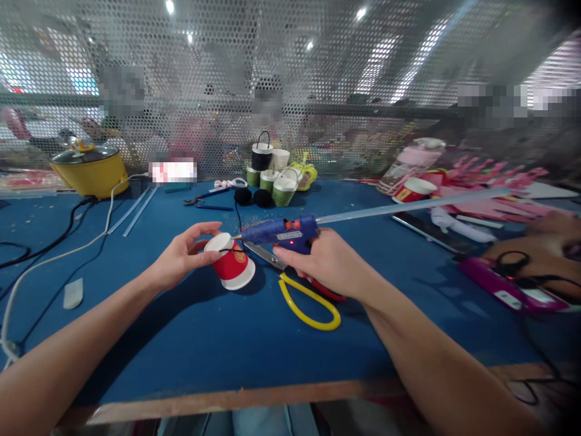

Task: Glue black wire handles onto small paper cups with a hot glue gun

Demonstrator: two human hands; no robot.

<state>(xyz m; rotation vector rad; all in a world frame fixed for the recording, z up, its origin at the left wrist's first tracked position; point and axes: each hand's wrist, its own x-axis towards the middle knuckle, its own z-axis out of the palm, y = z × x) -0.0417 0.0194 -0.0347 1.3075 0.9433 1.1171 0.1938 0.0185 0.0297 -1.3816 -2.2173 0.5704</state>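
My left hand [184, 257] is closed on a red and white paper cup [235, 265], tilted with its wide rim down on the blue table. A black cord [233, 249] lies against the cup's side, by my left thumb. My right hand [329, 260] grips a blue glue gun [281, 233], its metal tip at the cup near the base and a long clear glue stick [408, 206] out of its back. Beneath my right hand lie scissors [311, 310] with one yellow and one red handle, partly hidden. Two black balls [253, 197] sit behind the glue gun.
Small green, white and black cups [284, 189] stand at the back, with pliers [209, 200] to their left. A yellow electric pot [91, 172] and cables are at left. On the right are a phone [429, 232], a purple power strip [512, 287], another red cup [414, 189] and pink pieces.
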